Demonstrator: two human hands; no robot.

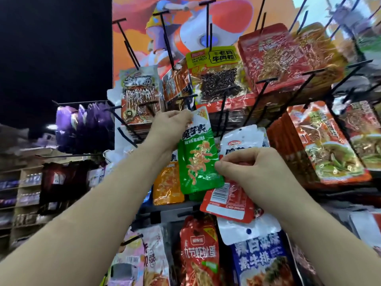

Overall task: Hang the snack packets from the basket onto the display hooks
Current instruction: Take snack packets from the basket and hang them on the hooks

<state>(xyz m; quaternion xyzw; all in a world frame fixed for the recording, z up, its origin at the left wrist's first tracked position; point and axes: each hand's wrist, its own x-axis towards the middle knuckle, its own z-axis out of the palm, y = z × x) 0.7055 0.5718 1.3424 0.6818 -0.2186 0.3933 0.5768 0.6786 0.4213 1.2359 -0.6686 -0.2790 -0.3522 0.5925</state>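
Green packet's edge in left hand, red packet in right hand

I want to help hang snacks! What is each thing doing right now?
Green packet, held up by a hook; cannot tell if hung.
Left hand, pinching its top.
Red packet, not hung, barcode side showing.
Right hand, gripping it.
Yellow packet, hung up.
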